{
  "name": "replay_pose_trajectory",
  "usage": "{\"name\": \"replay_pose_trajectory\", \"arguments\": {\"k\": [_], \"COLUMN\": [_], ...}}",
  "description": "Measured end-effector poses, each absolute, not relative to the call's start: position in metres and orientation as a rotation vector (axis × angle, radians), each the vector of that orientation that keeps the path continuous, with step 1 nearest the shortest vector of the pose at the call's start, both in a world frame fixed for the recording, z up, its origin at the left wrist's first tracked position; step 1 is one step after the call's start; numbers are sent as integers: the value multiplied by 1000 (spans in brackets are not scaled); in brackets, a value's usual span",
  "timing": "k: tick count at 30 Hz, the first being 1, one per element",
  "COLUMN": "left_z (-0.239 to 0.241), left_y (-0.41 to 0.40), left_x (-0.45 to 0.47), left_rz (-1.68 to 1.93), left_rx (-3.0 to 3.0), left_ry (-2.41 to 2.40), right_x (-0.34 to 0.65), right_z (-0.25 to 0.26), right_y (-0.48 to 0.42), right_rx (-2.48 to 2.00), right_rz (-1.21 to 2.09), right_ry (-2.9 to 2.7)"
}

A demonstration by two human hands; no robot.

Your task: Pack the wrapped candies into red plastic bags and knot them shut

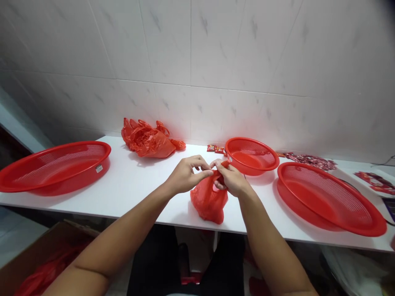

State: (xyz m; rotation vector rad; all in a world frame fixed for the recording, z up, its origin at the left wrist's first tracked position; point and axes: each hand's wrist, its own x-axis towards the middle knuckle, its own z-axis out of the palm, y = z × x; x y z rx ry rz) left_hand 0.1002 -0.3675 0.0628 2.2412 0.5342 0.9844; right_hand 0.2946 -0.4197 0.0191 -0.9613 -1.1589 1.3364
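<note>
A small red plastic bag [210,199] hangs from my two hands at the front edge of the white table [148,176]. Its lower part bulges, and what is inside does not show. My left hand [191,172] pinches the top of the bag between thumb and fingertips. Close against it, my right hand [230,176] is closed around the bag's gathered neck or handles. The fingertips of both hands meet there, so the exact fold of plastic between them is hidden.
Red plastic baskets stand at the left [70,183], back right [256,168] and far right [308,213]. A heap of red bags [148,139] lies by the tiled wall. Small red packets [216,149] sit behind my hands. Below left is a cardboard box [27,250] with red plastic inside.
</note>
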Motion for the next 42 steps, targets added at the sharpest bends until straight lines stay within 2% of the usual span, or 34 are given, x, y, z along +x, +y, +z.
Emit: {"name": "replay_pose_trajectory", "arguments": {"k": [3,7,9,12,15,20,30,38,42], "left_z": [49,21,11,4,-1,-14,-3,-20,-24], "left_y": [-381,-388,-388,-388,-391,-400,-386,-367,-358], "left_x": [111,128,135,143,149,154,104,100,98], "left_rz": [997,699,601,528,432,548,888,520,568], "left_rx": [2161,1932,1799,1539,1290,1112,927,990,1084], "left_ry": [441,368,385,393,378,393,543,443,461], "right_x": [313,340,349,354,350,341,315,301,293], "right_z": [19,26,24,11,-10,-31,-24,-31,-29], "right_y": [-432,-454,-461,-462,-457,-458,-451,-426,-418], "right_rx": [-894,-881,-941,-978,-875,-738,-565,-600,-642], "right_rz": [1348,1219,927,321,26,-3,137,47,-95], "right_ry": [-1270,-1701,-1857,-1893,-1858,-1866,-1970,-1995,-2001]}}
